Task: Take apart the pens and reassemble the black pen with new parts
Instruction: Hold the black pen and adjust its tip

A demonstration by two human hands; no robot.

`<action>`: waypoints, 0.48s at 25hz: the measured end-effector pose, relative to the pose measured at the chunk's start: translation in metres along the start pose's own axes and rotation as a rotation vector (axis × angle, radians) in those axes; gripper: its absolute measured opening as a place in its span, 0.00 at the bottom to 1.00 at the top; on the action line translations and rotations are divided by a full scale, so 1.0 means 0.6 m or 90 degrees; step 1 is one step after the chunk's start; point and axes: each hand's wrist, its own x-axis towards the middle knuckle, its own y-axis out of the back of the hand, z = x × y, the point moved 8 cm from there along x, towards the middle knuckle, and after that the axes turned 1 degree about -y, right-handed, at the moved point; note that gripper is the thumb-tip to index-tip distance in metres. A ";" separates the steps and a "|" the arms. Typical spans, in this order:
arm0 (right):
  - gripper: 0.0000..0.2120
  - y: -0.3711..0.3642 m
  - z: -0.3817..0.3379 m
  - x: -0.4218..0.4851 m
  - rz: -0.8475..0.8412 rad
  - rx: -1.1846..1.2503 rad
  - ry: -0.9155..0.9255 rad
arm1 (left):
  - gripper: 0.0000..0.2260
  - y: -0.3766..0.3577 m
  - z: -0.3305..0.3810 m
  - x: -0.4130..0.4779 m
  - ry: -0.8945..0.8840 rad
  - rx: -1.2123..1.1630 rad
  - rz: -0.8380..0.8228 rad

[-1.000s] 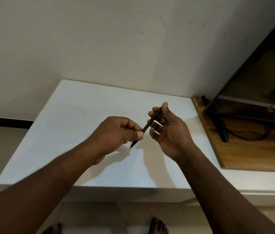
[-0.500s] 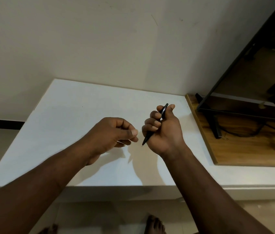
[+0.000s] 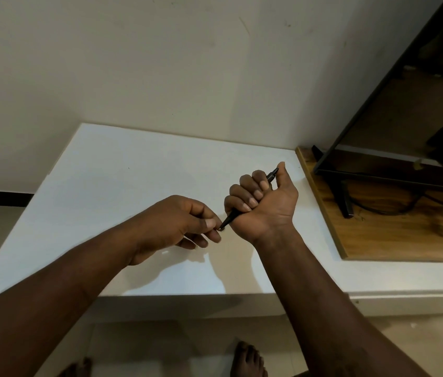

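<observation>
My right hand (image 3: 262, 202) grips a black pen (image 3: 230, 214) in its fist above the white table (image 3: 122, 172). The pen slants, its clicker end poking out by the thumb at the upper right and its tip end pointing down-left. My left hand (image 3: 177, 224) pinches the pen's tip end between thumb and forefinger. Most of the barrel is hidden inside the right fist. No other pens or loose parts show on the table.
A wooden board (image 3: 394, 229) lies on the table's right side, bearing a black-framed screen (image 3: 405, 118) on a stand with a dark cable. A plain wall stands behind. My bare feet (image 3: 247, 360) show on the floor below the table's front edge.
My right hand closed into a fist round the pen and turned it upright-slanted. My left hand let go briefly, then came back and took hold of the tip end.
</observation>
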 end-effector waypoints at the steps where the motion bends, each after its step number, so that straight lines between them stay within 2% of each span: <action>1: 0.28 0.001 0.000 0.000 0.000 0.000 0.000 | 0.09 -0.002 -0.003 0.000 0.010 0.011 -0.009; 9: 0.22 -0.003 -0.013 0.001 0.003 -0.009 0.041 | 0.09 0.004 -0.013 -0.001 0.055 0.054 -0.008; 12: 0.24 -0.003 -0.012 0.000 0.000 -0.005 0.041 | 0.08 0.003 -0.011 -0.001 0.055 0.052 -0.012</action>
